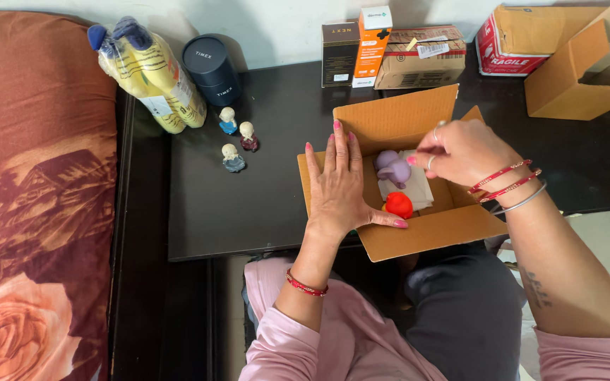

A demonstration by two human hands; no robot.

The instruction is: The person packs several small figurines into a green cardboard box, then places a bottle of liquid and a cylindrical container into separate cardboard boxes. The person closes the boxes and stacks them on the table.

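- Open cardboard box (428, 229) sits at the near edge of the dark table (262, 204), right in front of the person. Plain brown, flaps up; back flap stands tall, near flap folds out toward the lap.
- Inside the box: a small purple figure (392, 168) at the back left, lying on white paper (418, 187); a round red-orange item (399, 204) nearer the front. Finer detail on both too small to tell.
- Left hand (340, 187) lies flat, palm down, fingers spread, on the box's left flap; thumb points into the box toward the red-orange item. Gripping nothing. Red bangle on the wrist.
- Right hand (460, 149) hovers over the box's right side, fingers curled and pinched together. Cannot tell whether anything is between them. Rings on the fingers, red and silver bangles on the wrist.
- Hands are apart, one at each side of the box.
- Left of the box, well apart: three small bald figurines (236, 139) clustered on the table, upright.
- Behind them: a dark cylindrical case (211, 69) and a plastic-wrapped bundle of yellow bottles (148, 70) with blue caps, leaning at the table's back left corner.
- Along the back edge: a dark carton (339, 53), an orange-and-white carton (371, 46) and a flat brown parcel (421, 60), side by side.
- Far right: a larger open cardboard carton (577, 74).
- Far left: a brown floral cushion (37, 190).
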